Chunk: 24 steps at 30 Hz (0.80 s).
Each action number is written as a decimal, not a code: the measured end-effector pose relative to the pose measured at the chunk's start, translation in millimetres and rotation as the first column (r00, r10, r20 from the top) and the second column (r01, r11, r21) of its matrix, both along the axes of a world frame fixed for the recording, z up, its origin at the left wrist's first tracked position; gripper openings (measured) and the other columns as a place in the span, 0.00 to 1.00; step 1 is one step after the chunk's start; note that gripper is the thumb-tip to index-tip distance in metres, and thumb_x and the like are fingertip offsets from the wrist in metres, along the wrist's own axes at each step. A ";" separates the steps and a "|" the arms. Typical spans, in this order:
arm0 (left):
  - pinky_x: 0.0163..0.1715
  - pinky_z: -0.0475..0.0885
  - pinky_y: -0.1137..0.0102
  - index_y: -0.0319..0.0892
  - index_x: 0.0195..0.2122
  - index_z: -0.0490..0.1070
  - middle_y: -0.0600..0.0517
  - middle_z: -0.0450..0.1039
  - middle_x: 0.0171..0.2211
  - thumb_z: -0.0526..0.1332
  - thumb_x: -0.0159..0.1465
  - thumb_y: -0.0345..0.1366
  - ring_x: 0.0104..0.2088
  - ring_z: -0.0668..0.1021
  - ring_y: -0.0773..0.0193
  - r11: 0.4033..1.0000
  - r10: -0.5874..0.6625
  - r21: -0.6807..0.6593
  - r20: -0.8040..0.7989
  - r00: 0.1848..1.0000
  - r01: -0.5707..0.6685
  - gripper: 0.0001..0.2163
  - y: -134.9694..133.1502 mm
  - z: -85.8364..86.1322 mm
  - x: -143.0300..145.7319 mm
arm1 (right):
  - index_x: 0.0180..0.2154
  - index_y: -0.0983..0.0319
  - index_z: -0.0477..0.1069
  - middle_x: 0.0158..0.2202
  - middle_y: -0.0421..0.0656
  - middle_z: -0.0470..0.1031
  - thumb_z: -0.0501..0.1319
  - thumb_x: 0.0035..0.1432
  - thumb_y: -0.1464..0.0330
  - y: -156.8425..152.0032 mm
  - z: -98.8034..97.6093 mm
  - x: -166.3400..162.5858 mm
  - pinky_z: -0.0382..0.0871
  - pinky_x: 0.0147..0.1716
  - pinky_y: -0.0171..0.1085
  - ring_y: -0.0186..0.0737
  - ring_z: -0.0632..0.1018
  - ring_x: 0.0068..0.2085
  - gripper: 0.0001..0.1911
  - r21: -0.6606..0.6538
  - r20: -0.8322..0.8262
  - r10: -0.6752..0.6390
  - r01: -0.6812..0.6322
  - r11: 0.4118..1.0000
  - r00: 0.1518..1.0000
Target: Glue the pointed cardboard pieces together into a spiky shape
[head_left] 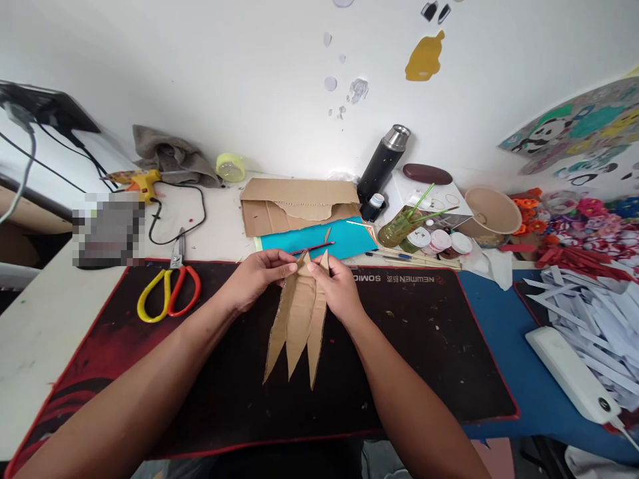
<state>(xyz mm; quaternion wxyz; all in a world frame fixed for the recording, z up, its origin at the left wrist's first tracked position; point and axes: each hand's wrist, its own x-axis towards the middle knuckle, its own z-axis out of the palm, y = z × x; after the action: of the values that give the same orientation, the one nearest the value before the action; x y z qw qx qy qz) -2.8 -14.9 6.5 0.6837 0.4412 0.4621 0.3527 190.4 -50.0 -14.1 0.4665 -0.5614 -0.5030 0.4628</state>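
Between my hands hangs a brown cardboard cutout [300, 313], folded lengthwise into three strips with pointed tips at the top and bottom. My left hand [262, 276] pinches its upper left edge between thumb and fingers. At the upper right, my right hand [342, 289] grips it, thumb on the front near the points. The fingers behind the cardboard are partly hidden. Under the cutout lies a black desk mat [399, 359] with red edging. Scissors [170, 286] with one yellow and one red handle rest left of my left forearm. A dark pencil-like stick [314, 248] lies just beyond my hands.
Behind the mat are folded cardboard [299, 199], a teal sheet [344, 229], a black thermos [382, 163] and paint jars [439, 241]. At left sits a yellow glue gun [144, 184] with its cord. White paper strips [594, 326] and a white lamp-like device [569, 372] occupy the right.
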 end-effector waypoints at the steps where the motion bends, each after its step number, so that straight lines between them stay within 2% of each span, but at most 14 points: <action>1: 0.32 0.71 0.69 0.42 0.33 0.80 0.54 0.75 0.30 0.80 0.49 0.47 0.29 0.72 0.66 1.000 0.002 -0.002 0.005 1.000 -0.002 0.18 0.0 0.3 0.2 | 0.37 0.59 0.77 0.34 0.39 0.78 0.67 0.61 0.54 -0.1 -0.1 -0.1 0.68 0.40 0.39 0.43 0.76 0.37 0.14 0.001 -0.001 0.000 0.000 1.000 1.000; 16: 0.37 0.72 0.67 0.42 0.36 0.78 0.52 0.79 0.35 0.80 0.50 0.49 0.35 0.77 0.62 0.998 0.013 0.060 0.002 1.000 -0.013 0.21 -0.9 -3.9 7.3 | 0.36 0.59 0.75 0.33 0.40 0.77 0.65 0.62 0.54 1.2 0.0 -3.3 0.69 0.39 0.38 0.42 0.75 0.36 0.15 -0.001 -0.025 -0.036 0.036 0.999 0.999; 24: 0.30 0.70 0.69 0.41 0.36 0.76 0.53 0.75 0.33 0.81 0.48 0.48 0.31 0.73 0.65 1.000 0.020 0.020 0.056 0.998 -0.022 0.23 -3.3 -2.9 11.3 | 0.35 0.59 0.75 0.32 0.39 0.76 0.65 0.61 0.54 1.5 -0.3 -4.2 0.68 0.37 0.37 0.41 0.74 0.35 0.14 -0.009 -0.015 -0.050 0.050 0.999 0.999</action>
<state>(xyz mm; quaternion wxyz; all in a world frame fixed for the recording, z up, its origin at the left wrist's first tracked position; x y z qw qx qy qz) 8.4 -18.2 3.5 0.6878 0.4335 0.4438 0.3768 186.2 -48.5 -14.4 0.4791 -0.5723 -0.4833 0.4576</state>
